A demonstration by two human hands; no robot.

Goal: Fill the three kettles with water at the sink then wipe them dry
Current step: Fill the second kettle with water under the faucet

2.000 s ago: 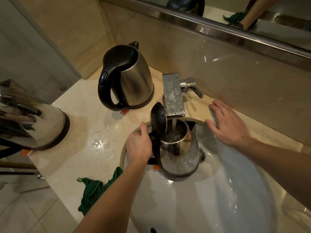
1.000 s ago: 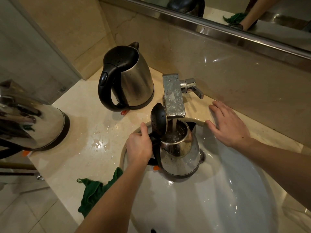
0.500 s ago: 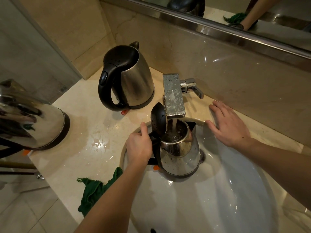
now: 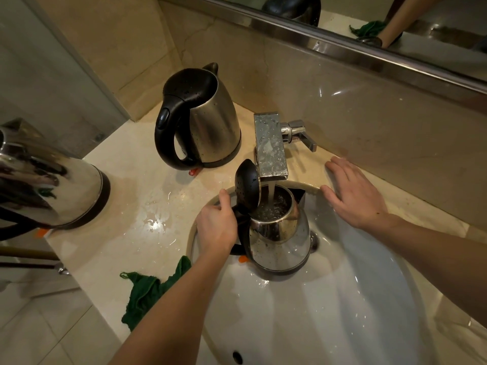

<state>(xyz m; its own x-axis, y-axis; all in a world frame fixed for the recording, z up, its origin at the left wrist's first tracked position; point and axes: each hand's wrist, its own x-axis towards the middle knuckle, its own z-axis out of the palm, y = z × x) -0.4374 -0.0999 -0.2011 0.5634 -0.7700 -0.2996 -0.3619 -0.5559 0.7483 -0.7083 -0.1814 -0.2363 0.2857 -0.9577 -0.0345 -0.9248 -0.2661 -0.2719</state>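
One sink point(image 4: 342, 325) holds the upright kettle point(image 4: 279, 241) beneath the running tap point(image 4: 270, 146), my left hand point(image 4: 216, 227) gripping it from the left, my right hand point(image 4: 355, 196) spread flat at the sink's far edge, nearer the lever point(image 4: 305, 139), which lies far-left of it.

Three kettles point(image 4: 279, 241) point(image 4: 213, 122) point(image 4: 58, 188), one sink point(image 4: 329, 312), one tap point(image 4: 270, 146), one cloth point(image 4: 143, 293).
One kettle in the sink, two left of it; tap behind it, cloth front-left.

I see kettle point(image 4: 279, 238), lid point(image 4: 246, 185) raised, filling space under tap point(image 4: 270, 148); second kettle point(image 4: 210, 122) blocks left of tap; right hand point(image 4: 355, 196) flat right of tap; basin point(image 4: 329, 312) in front of tap free.
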